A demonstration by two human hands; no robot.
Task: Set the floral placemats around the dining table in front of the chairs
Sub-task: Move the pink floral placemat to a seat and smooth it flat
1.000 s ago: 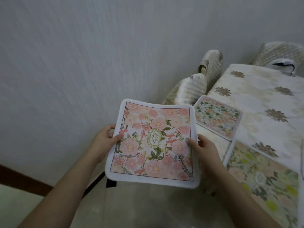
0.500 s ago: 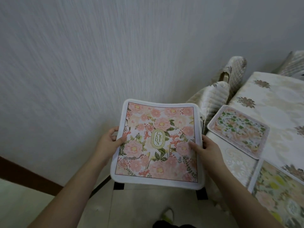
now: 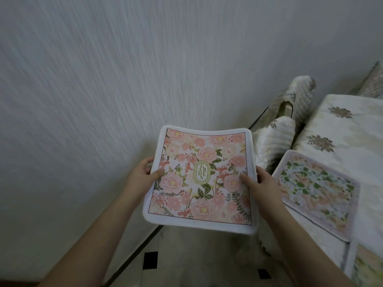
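Observation:
I hold a pink floral placemat (image 3: 202, 179) with a white border and a green "GARDEN" oval flat in the air, over the floor beside the table. My left hand (image 3: 143, 175) grips its left edge, thumb on top. My right hand (image 3: 260, 185) grips its right edge the same way. A second placemat (image 3: 317, 191) with green leaves lies on the table (image 3: 348, 131) at the right. A sliver of a third placemat (image 3: 364, 266) shows at the bottom right corner.
Two chairs with quilted cream covers (image 3: 275, 139) (image 3: 300, 94) stand between the wall and the table's left side. A textured grey wall (image 3: 103, 90) fills the left and top. Pale floor tiles with black squares (image 3: 150, 259) lie below.
The view has swung left, so the table and its placemats slid toward the right edge. The held placemat stays between both hands, moved slightly right in view.

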